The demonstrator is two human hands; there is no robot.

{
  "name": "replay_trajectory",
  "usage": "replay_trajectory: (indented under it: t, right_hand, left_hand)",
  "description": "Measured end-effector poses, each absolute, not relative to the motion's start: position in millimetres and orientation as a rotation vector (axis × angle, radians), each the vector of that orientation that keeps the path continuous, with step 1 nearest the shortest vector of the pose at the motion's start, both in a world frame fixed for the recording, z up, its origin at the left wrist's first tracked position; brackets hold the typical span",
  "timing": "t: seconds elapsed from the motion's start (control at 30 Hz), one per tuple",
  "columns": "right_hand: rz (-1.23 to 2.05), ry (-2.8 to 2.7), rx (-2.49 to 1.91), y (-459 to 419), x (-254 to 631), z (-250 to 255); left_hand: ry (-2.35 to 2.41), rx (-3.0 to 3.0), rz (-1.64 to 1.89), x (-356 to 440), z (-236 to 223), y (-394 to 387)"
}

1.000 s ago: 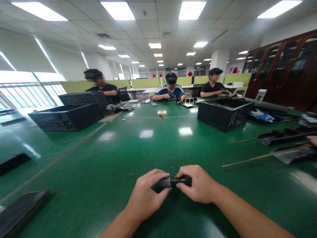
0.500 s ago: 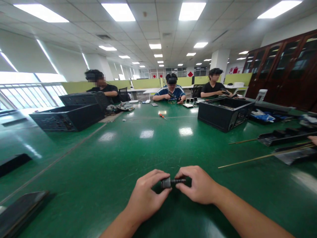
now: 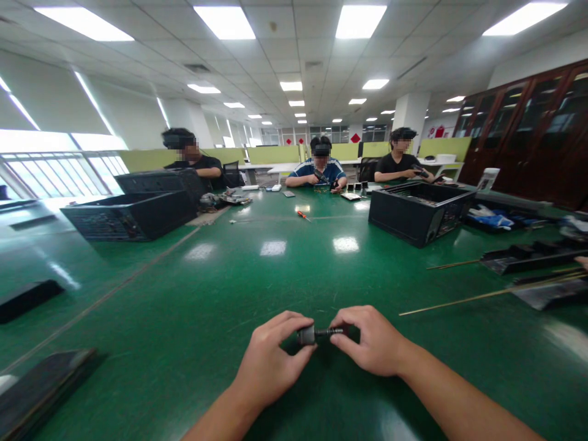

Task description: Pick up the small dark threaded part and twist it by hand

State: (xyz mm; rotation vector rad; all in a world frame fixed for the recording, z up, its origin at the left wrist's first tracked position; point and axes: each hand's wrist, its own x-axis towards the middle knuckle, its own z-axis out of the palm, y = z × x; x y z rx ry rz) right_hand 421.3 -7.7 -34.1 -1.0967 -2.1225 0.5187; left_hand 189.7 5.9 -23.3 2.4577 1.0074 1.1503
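Note:
Close in front of me, my left hand (image 3: 278,358) grips a small grey cylindrical part (image 3: 306,334) between thumb and fingertips. A thin dark rod (image 3: 322,333) sticks out of its right end. Around the rod's far end sits a small coil spring (image 3: 337,331). My right hand (image 3: 370,340) pinches this spring with thumb and forefinger, which partly hide it. A short stretch of bare rod shows between the grey part and the spring. Both hands are held low over the green tabletop (image 3: 257,282).
An orange screwdriver (image 3: 302,215) lies mid-table. Black computer cases stand left (image 3: 133,214) and right (image 3: 418,211). Thin brass-coloured rods (image 3: 459,301) reach in from the right, near another person's hand (image 3: 582,262). A dark flat slab (image 3: 46,392) lies front left. Three people sit opposite.
My right fingers have shifted slightly right along the rod with the spring. Its coils look bunched towards the far end, and bare rod now shows beside the grey part.

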Motion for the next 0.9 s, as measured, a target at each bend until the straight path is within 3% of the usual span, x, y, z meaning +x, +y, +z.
replay_trajectory:
  t: [0.9]
  right_hand:
    - [0.468,-2.091,-1.114,-6.1,426.1,-30.1]
  left_hand:
    - [1.072,2.467,1.191,185.8,-18.5,6.2]
